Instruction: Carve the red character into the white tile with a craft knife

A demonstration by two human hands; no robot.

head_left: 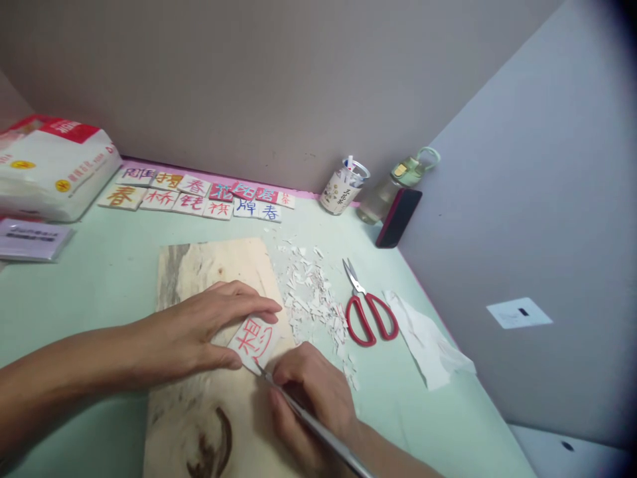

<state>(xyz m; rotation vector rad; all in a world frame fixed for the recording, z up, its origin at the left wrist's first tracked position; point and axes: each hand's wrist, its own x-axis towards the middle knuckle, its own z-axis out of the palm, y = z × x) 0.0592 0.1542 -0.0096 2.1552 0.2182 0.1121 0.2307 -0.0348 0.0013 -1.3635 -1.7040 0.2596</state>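
Note:
A small white tile [253, 343] marked with a red Chinese character lies tilted on the wooden board [199, 265]. Thumb and fingers of my left hand [213, 325] hold its left and upper edges. In my right hand [316, 392] is a slim metal carving knife [318, 425], gripped like a pen, its tip touching the tile's lower edge near a red stroke. White shavings [311, 285] are scattered beside the board.
Red-handled scissors [363, 312] and a crumpled white tissue [428, 345] lie to the right. Lettered tiles [159, 199] line the back. A pen can [343, 189], bottle [371, 202], phone [399, 219] and tissue pack [60, 172] stand near the walls.

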